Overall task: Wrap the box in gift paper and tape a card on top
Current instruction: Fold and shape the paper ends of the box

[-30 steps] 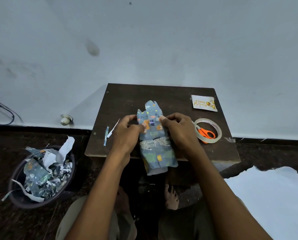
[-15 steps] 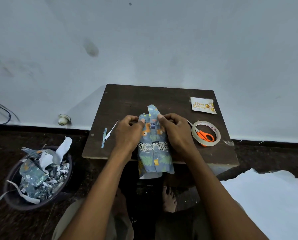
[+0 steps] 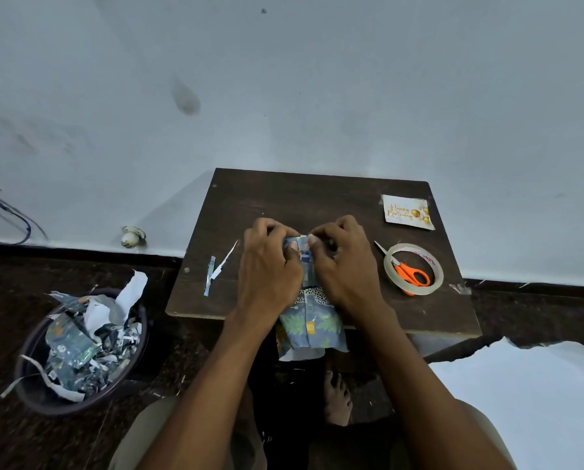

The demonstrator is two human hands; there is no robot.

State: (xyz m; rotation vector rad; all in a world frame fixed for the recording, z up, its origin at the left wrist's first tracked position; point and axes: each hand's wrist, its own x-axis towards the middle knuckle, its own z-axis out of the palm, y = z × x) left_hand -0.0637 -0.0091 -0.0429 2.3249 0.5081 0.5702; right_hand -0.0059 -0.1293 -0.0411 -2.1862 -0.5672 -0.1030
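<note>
A box wrapped in blue patterned gift paper (image 3: 309,329) lies lengthwise on the dark wooden table (image 3: 317,198), its near end hanging over the front edge. My left hand (image 3: 270,269) and my right hand (image 3: 346,266) grip the box's far end from either side, fingers curled over the folded paper flaps. The far end is mostly hidden under my fingers. A white "Happy Birthday" card (image 3: 407,212) lies at the table's back right. A roll of clear tape (image 3: 413,269) sits right of my hands.
Orange-handled scissors (image 3: 411,274) lie inside the tape roll. Paper strips (image 3: 217,269) lie on the table's left part. A dark bin (image 3: 80,351) full of paper scraps stands on the floor at left. A white sheet (image 3: 528,401) covers the floor at right. My bare foot (image 3: 338,398) is under the table.
The paper flap that stood up at the box's far end has been folded down. Both hands moved forward and closed over that end.
</note>
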